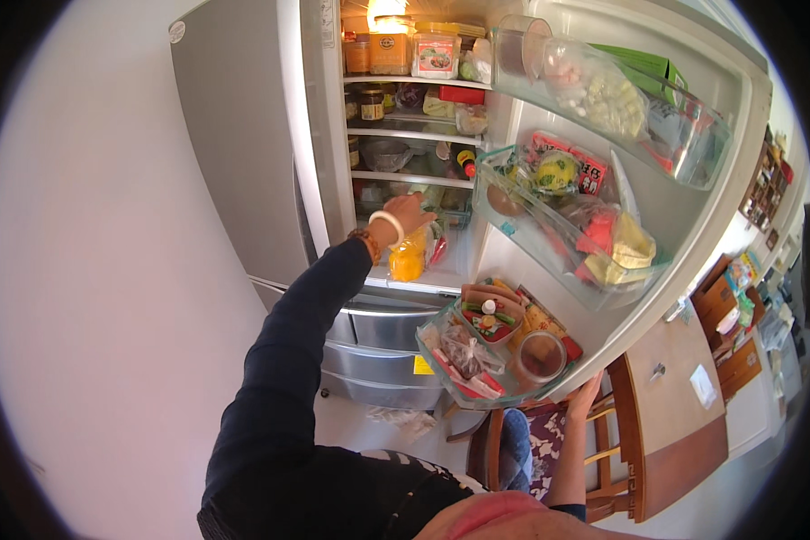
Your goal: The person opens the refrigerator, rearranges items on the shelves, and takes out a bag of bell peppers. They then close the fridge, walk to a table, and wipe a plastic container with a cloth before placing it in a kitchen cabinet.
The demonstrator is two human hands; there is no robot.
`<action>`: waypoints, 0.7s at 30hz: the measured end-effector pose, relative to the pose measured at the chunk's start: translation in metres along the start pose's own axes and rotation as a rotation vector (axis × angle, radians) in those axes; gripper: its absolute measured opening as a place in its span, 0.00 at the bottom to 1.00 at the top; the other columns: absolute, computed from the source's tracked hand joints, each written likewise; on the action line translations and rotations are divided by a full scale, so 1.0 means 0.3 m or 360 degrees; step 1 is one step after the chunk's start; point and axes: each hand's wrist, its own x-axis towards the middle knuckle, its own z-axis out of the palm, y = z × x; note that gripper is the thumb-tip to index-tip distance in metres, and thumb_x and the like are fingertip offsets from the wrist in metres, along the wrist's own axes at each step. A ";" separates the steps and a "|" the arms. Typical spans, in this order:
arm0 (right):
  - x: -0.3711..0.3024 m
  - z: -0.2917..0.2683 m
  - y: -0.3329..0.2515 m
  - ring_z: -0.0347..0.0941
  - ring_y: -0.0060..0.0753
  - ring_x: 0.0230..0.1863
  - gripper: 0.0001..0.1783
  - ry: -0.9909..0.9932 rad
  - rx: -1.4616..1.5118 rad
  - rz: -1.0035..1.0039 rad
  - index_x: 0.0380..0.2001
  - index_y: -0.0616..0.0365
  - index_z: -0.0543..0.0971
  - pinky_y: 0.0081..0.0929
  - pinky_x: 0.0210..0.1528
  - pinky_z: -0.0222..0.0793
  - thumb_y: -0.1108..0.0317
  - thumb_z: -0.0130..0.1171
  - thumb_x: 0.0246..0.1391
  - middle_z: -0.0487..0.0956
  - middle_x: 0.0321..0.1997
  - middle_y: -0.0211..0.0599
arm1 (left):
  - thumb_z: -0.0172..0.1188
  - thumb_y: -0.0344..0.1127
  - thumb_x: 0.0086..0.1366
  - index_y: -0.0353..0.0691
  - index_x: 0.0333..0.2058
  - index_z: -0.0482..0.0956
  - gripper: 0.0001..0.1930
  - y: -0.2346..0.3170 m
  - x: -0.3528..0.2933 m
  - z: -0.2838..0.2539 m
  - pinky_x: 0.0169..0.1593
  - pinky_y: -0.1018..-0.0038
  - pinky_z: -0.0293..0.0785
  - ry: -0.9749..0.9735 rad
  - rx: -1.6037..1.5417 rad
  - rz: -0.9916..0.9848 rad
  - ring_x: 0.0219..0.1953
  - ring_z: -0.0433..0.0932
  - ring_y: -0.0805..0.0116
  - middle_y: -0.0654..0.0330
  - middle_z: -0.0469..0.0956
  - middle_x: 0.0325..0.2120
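Observation:
My left hand [410, 216], with a pale bangle and a beaded bracelet at its wrist, reaches into the lowest compartment of an open refrigerator. Its fingers are curled at the top of a clear plastic bag [437, 245] with something red and green inside. Exactly what they grip is hard to make out. Just below the hand is a bright yellow item [408, 258] in clear plastic. Lower right, my right hand [586, 396] rests against the bottom edge of the open refrigerator door [634, 335]; its fingers are partly hidden behind the edge.
Jars [391, 52] and packets fill the shelves above. Loaded clear bins [549, 243] project from the door. Grey drawers [382, 362] lie beneath the compartment, with a plastic bag [403, 420] on the floor. A wooden table [670, 396] and a chair stand right.

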 end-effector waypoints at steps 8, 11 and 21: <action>-0.001 -0.036 0.189 0.58 0.44 0.68 0.36 0.0051 -0.0323 -0.0096 0.67 0.66 0.58 0.37 0.69 0.51 0.45 0.30 0.71 0.63 0.68 0.49 | 0.69 0.57 0.54 0.43 0.65 0.61 0.45 -0.135 -0.210 0.188 0.66 0.58 0.60 0.0533 -0.0735 -0.0030 0.65 0.59 0.41 0.43 0.55 0.65; 0.010 -0.029 0.207 0.60 0.42 0.67 0.35 0.0063 -0.0223 -0.0074 0.67 0.65 0.59 0.37 0.69 0.52 0.46 0.30 0.71 0.64 0.67 0.47 | 0.76 0.52 0.47 0.49 0.71 0.41 0.61 -0.126 -0.266 0.202 0.69 0.61 0.56 0.0273 -0.0777 -0.0038 0.68 0.55 0.42 0.42 0.48 0.65; 0.008 -0.014 0.217 0.62 0.42 0.64 0.35 0.0163 0.0046 0.0128 0.66 0.65 0.61 0.38 0.66 0.58 0.46 0.31 0.71 0.66 0.65 0.48 | 0.76 0.37 0.47 0.56 0.68 0.48 0.55 -0.109 -0.277 0.170 0.56 0.54 0.72 0.0283 -0.0566 -0.0165 0.54 0.71 0.33 0.41 0.63 0.56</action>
